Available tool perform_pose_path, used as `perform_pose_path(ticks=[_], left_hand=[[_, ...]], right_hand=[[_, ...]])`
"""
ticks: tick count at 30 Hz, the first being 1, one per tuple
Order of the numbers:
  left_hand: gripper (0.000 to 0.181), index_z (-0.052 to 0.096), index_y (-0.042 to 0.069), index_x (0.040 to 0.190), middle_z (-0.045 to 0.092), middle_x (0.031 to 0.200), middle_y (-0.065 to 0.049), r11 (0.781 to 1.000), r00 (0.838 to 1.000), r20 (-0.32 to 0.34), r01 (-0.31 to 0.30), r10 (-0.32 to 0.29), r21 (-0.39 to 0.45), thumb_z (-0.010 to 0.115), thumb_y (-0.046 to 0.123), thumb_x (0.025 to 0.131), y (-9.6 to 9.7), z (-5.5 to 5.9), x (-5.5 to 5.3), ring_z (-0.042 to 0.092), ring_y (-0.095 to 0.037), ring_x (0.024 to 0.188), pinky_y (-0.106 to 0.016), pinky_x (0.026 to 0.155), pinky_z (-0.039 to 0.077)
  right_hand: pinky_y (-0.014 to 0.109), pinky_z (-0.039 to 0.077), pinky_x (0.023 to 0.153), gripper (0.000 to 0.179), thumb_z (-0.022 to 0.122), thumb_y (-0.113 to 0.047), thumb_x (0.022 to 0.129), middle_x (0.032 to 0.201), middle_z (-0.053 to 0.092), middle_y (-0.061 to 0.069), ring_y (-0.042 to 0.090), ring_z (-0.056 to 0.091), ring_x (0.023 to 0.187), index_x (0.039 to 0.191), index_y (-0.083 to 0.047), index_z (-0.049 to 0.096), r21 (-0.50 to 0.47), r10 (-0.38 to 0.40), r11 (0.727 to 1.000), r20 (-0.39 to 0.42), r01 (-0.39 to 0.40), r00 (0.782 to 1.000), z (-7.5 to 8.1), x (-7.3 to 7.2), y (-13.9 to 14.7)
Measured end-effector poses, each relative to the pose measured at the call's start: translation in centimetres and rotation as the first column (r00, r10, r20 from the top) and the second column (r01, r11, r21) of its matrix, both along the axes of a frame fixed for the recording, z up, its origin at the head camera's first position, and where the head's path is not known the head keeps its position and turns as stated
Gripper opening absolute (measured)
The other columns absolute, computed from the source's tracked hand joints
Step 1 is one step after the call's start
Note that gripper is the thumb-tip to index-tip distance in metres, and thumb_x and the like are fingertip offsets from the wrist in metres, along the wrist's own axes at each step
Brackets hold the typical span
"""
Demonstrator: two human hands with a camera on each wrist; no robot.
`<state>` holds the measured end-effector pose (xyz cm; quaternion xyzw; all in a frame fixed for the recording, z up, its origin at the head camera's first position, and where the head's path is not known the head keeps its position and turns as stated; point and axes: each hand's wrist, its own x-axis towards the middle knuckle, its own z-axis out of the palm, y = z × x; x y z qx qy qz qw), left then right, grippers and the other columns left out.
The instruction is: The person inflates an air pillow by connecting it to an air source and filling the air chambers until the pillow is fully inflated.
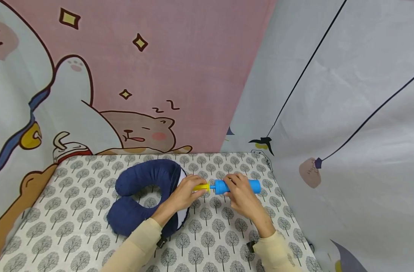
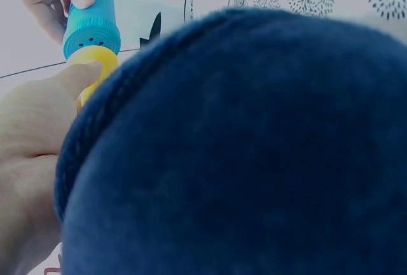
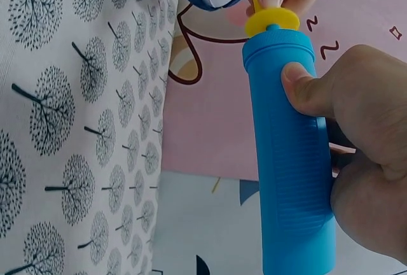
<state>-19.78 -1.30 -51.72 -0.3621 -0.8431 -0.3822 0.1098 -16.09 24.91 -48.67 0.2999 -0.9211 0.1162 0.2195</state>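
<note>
My right hand (image 1: 241,192) grips a blue hand pump (image 3: 289,154), a cylinder with ribbed sides, lying level over the cloth in the head view. My left hand (image 1: 186,192) pinches a yellow flanged piece (image 1: 201,187) at the pump's left end. A thin blue rod (image 1: 212,187) shows between the yellow flange and the pump body. In the left wrist view, small holes dot the pump's end cap (image 2: 92,36). A navy U-shaped neck pillow (image 1: 135,215) lies beside my left hand, its white-trimmed side partly behind that hand and forearm. It fills much of the left wrist view.
A white cloth with printed trees (image 1: 87,234) covers the table. A pink cartoon-printed curtain (image 1: 200,75) stands along the back edge, and a pale curtain (image 1: 329,113) borders the right side. A black buckle (image 1: 161,242) lies by the pillow's near edge.
</note>
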Motion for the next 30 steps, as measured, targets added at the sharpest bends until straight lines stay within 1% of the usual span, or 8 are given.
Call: perform_pose_path(ticks=[4,9,12,15,17,21,24,30], left_hand=[[0.017,0.082,0.003,0.117,0.083,0.114,-0.011,1.0,1.0,-0.022,0.009,-0.009,0.018,0.082,0.012,0.103,-0.1,-0.3,-0.1,0.073,-0.027,0.103,-0.044,0.093,0.061],[0.015,0.082,0.004,0.114,0.082,0.109,-0.01,0.999,0.999,-0.049,0.018,-0.016,0.037,0.083,0.011,0.101,-0.1,-0.6,-0.2,0.069,-0.024,0.096,-0.038,0.087,0.059],[0.016,0.082,0.004,0.116,0.083,0.111,-0.01,1.0,1.0,-0.02,0.005,-0.004,0.013,0.083,0.012,0.102,-0.1,-0.3,-0.1,0.07,-0.024,0.098,-0.038,0.089,0.06],[0.018,0.082,0.004,0.118,0.083,0.116,-0.012,1.0,1.0,0.019,-0.003,0.002,0.006,0.083,0.013,0.103,-0.2,-0.2,-0.1,0.073,-0.027,0.104,-0.043,0.093,0.062],[0.018,0.082,0.005,0.118,0.083,0.117,-0.012,1.0,1.0,0.021,0.004,-0.004,0.029,0.083,0.014,0.103,-0.4,-0.7,-0.4,0.074,-0.027,0.105,-0.043,0.094,0.062],[0.018,0.082,0.005,0.118,0.084,0.116,-0.012,0.999,1.0,0.027,0.013,-0.014,0.043,0.084,0.013,0.102,-0.5,-0.9,-0.7,0.075,-0.028,0.105,-0.046,0.094,0.062],[0.019,0.083,0.004,0.12,0.084,0.117,-0.011,1.0,0.998,0.055,-0.007,0.007,0.0,0.084,0.012,0.102,-0.3,-0.2,-0.2,0.075,-0.028,0.106,-0.047,0.096,0.063],[0.018,0.083,0.004,0.12,0.084,0.117,-0.011,0.998,0.998,0.058,-0.034,0.037,-0.048,0.083,0.012,0.103,0.0,0.3,0.1,0.076,-0.028,0.109,-0.045,0.097,0.063]], right_hand=[[0.055,0.056,0.108,0.049,0.095,-0.01,0.086,0.126,0.079,0.018,0.036,0.068,0.116,0.128,0.004,0.077,-0.003,0.012,1.0,-0.007,-0.012,1.0,0.0,-0.1,-0.7],[0.055,0.056,0.107,0.049,0.095,-0.008,0.086,0.129,0.078,0.016,0.035,0.067,0.117,0.13,0.002,0.076,-0.008,0.007,1.0,0.023,-0.007,1.0,0.0,0.0,-1.3],[0.055,0.055,0.108,0.048,0.094,-0.007,0.088,0.131,0.078,0.015,0.034,0.067,0.118,0.132,0.001,0.076,-0.004,-0.003,1.0,0.049,0.003,0.999,0.1,0.0,-1.6],[0.056,0.055,0.11,0.048,0.094,-0.009,0.09,0.133,0.078,0.016,0.035,0.068,0.121,0.133,0.001,0.076,-0.006,-0.009,1.0,0.064,0.009,0.998,0.2,0.0,-1.6],[0.057,0.055,0.112,0.049,0.094,-0.011,0.09,0.134,0.078,0.016,0.035,0.068,0.122,0.134,0.001,0.076,-0.013,-0.006,1.0,0.069,0.007,0.998,0.3,0.0,-1.6],[0.06,0.054,0.115,0.051,0.094,-0.015,0.092,0.135,0.078,0.016,0.036,0.069,0.124,0.137,0.001,0.076,-0.022,-0.002,1.0,0.075,0.004,0.997,0.2,-0.1,-1.3],[0.063,0.052,0.117,0.055,0.096,-0.02,0.092,0.138,0.078,0.016,0.037,0.069,0.127,0.14,-0.002,0.076,-0.021,-0.006,1.0,0.084,0.008,0.996,0.1,-0.1,-0.9],[0.063,0.052,0.12,0.062,0.095,-0.031,0.093,0.143,0.077,0.014,0.039,0.069,0.134,0.145,-0.004,0.074,-0.025,0.005,1.0,0.125,-0.001,0.992,0.1,-0.2,-0.8]])
